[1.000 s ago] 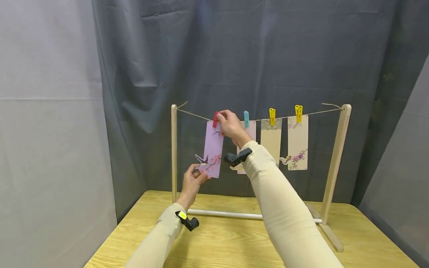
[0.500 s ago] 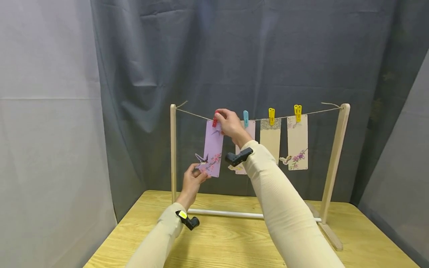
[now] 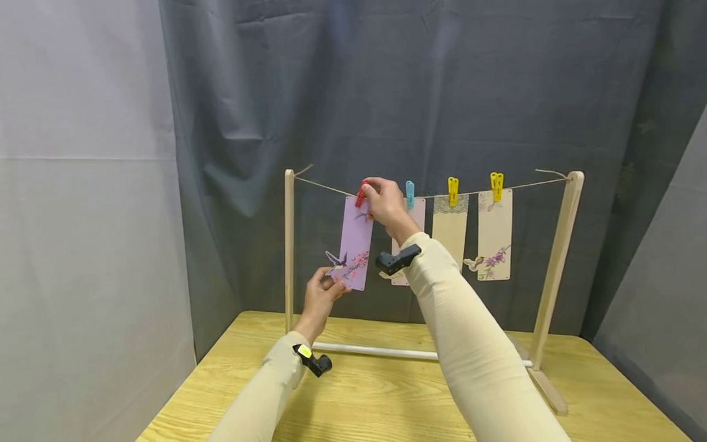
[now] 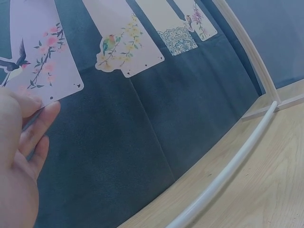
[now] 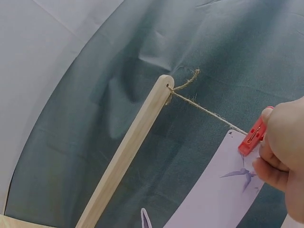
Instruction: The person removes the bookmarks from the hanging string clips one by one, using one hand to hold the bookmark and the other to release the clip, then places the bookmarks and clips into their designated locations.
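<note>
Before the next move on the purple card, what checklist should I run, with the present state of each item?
1. Right hand grips the red peg: ok.
2. Red peg sits at the purple card top edge, by the twine: ok.
3. Peg jaws closed on both card and twine: cannot tell.
4. Left hand holds the card's lower corner: ok.
5. Neighbouring pink card clear of the purple one: ok.
6. Wooden frame standing upright on the table: ok.
</note>
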`<act>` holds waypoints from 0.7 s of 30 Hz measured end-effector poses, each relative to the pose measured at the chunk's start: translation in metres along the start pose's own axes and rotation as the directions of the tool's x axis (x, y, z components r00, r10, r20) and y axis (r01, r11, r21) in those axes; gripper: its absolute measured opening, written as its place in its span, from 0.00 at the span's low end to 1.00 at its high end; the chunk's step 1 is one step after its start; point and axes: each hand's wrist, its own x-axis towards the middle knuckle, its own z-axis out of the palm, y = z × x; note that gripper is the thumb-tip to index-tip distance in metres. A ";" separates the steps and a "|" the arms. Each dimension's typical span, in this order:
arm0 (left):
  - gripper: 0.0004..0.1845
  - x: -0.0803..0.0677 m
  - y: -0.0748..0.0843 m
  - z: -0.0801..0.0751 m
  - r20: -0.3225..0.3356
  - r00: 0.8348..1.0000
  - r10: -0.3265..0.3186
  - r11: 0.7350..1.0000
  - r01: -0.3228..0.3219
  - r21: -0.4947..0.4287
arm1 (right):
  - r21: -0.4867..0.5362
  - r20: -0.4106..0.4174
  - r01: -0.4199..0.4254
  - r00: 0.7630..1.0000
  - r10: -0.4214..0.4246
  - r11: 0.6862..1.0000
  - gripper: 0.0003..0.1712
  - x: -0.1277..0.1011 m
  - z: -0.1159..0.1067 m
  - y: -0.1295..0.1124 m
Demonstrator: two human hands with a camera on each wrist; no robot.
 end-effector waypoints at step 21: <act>0.16 0.002 -0.003 0.011 -0.002 1.000 -0.005 1.000 0.005 -0.018 | 0.144 -0.155 -0.008 0.988 0.031 0.990 0.18 0.003 0.000 0.012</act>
